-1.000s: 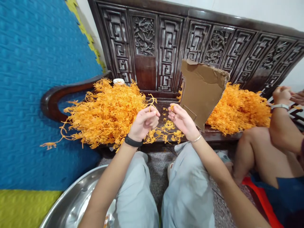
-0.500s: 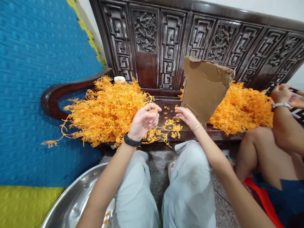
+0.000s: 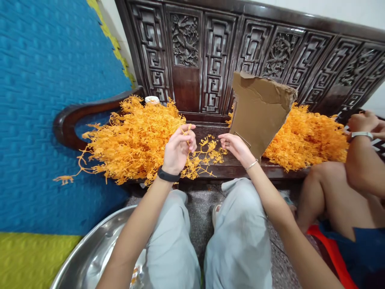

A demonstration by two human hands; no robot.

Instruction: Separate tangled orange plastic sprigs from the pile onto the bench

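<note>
Left hand (image 3: 178, 147) pinches an orange plastic sprig (image 3: 207, 149) that trails right along the bench seat's front edge (image 3: 240, 171), its branched tip just short of the right hand's (image 3: 235, 145) loosely curled, empty fingers.

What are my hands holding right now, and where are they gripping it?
The left hand pinches an orange plastic sprig by its thin stem at the top end. The right hand hovers beside the sprig's branches, holding nothing visible.
</note>
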